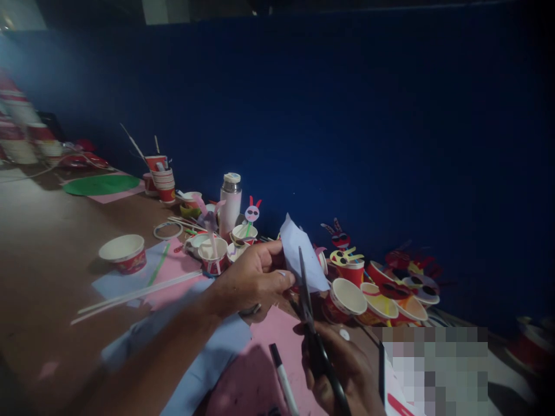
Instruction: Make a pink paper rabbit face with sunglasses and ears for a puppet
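Pinching a pale blue paper piece (295, 238) between thumb and fingers, the left hand (254, 277) holds it above the table (43, 260) near the centre of view, its grip clenched on the sheet's nine o'clock edge. The right hand (347, 370), at five o'clock, has its grip wrapped around black scissors (304, 289), whose blades point to twelve o'clock against the paper. The blades sit just beside the left thumb, so a slip could nick it. The limp sheet could also buckle and tear. Paper cups (348, 296) stand at three o'clock of the blades.
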A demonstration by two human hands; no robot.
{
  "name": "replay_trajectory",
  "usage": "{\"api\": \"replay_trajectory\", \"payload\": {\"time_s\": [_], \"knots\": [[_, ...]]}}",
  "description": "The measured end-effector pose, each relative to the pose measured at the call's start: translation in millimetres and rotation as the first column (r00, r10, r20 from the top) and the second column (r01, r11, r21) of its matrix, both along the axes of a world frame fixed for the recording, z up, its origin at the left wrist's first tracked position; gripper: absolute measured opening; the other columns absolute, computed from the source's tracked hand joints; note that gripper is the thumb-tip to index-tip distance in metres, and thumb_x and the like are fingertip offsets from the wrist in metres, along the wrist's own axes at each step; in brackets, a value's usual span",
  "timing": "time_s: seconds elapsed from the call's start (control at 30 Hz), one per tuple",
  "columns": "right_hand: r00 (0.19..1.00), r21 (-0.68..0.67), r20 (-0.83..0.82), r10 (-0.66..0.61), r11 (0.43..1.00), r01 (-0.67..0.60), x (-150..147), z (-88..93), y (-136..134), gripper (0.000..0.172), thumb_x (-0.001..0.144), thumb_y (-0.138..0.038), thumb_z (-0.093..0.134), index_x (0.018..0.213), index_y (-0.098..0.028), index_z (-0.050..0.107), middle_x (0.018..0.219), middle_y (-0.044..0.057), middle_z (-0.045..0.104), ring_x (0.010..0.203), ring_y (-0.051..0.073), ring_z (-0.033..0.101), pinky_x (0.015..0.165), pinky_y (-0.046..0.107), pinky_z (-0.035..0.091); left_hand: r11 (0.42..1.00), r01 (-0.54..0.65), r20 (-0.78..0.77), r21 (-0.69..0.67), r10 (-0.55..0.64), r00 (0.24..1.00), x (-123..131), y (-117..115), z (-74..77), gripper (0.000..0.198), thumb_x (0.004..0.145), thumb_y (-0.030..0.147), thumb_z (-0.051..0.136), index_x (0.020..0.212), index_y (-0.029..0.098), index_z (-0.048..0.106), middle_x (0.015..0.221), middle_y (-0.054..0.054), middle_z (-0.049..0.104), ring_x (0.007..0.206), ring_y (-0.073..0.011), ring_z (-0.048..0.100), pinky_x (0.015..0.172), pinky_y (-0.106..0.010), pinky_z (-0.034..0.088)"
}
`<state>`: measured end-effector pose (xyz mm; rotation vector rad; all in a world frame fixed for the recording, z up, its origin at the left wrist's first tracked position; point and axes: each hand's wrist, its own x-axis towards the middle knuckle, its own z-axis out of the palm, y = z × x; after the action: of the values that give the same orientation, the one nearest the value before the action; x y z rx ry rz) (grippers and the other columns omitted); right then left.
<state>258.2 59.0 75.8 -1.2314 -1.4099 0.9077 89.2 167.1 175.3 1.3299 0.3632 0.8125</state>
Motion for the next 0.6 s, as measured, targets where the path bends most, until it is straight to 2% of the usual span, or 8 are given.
{"api": "replay_trajectory", "payload": {"time_s": [0.17,0.3,0.4,0.6], "knots": [[1.0,-0.013,0.008,-0.019,1.0,0.019,-3,8.8,-1,0.055,0.066,-0.059,0.063,0.102,-0.018,0.065,0.065,0.004,0.058,0.052,0.014,0.051,0.045,0.024,0.043,1.0,-0.014,0.003,0.013,0.014,1.0,0,0,-1.0,0.025,0.07,0.011,0.06,0.095,0.013,0.064,0.083,-0.004,0.068,0.056,-0.0085,0.059,0.057,-0.019,0.046],[0.998,-0.005,-0.034,-0.044,0.999,0.044,-8,12.9,-1,0.052,0.064,-0.058,0.066,0.097,-0.019,0.067,0.062,0.002,0.057,0.051,0.013,0.05,0.046,0.023,0.041,1.0,-0.003,0.014,0.013,0.003,1.0,0,1,-1.4,0.027,0.07,0.012,0.06,0.097,0.013,0.064,0.081,-0.004,0.069,0.053,-0.0076,0.058,0.057,-0.019,0.047],[0.995,-0.01,-0.056,-0.078,0.997,0.077,-11,12.7,-1,0.046,0.064,-0.054,0.068,0.095,-0.02,0.068,0.059,0.0,0.055,0.049,0.012,0.048,0.045,0.022,0.039,1.0,0.002,0.025,0.015,-0.002,1.0,-1,1,-2.8,0.028,0.072,0.011,0.06,0.099,0.013,0.064,0.084,-0.005,0.069,0.062,-0.0094,0.061,0.059,-0.018,0.048],[0.993,-0.029,-0.008,-0.119,0.992,0.119,-10,8.8,-2,0.042,0.066,-0.05,0.067,0.094,-0.019,0.068,0.059,-0.001,0.052,0.043,0.008,0.039,0.037,0.02,0.033,0.999,0.034,0.05,0.004,-0.035,0.998,-1,3,-8.0,0.031,0.076,0.01,0.058,0.107,0.013,0.061,0.088,-0.007,0.069,0.069,-0.0113,0.064,0.062,-0.018,0.05]]}}
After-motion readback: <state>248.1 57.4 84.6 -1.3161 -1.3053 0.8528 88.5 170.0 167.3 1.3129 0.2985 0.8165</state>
